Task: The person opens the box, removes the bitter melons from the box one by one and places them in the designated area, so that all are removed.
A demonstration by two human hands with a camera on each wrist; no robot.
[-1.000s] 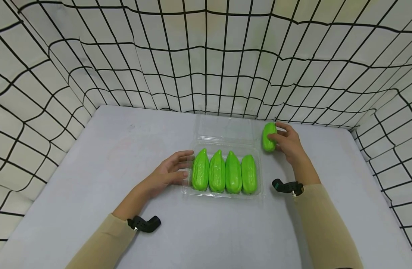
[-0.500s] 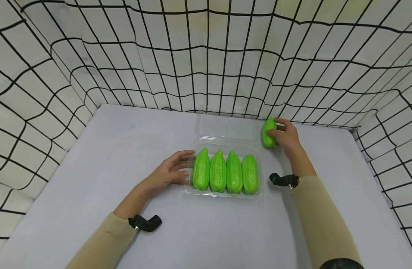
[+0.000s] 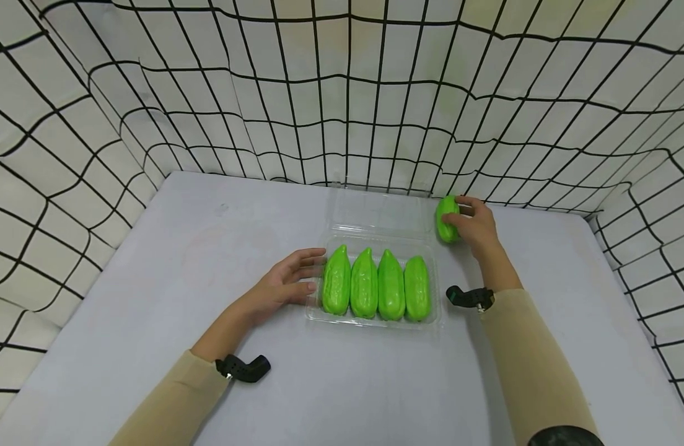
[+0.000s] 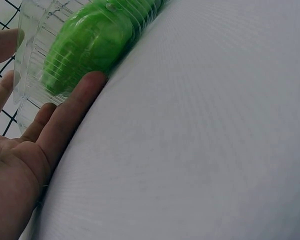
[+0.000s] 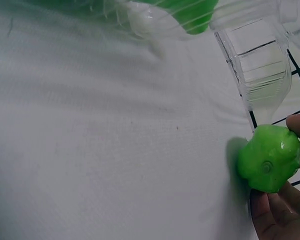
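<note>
With my right hand (image 3: 477,226), right of centre in the frame, I am gripping a green vegetable (image 3: 447,217) between thumb and fingers; it is pointing nearly straight up the frame, and I cannot tell whether it is touching the counter (image 3: 347,384). My left hand (image 3: 275,285), well apart at centre left, is holding nothing; its fingers are extending nearly straight and touching the left side of a clear plastic box (image 3: 373,241). Inside it, four more green vegetables (image 3: 364,285) are lying side by side across the centre, and the lid (image 3: 383,214) is sitting open above them in the frame. My tan sleeves (image 3: 175,396) are coming in from the bottom edge, and a black wire grid (image 3: 348,77) is filling the top.
</note>
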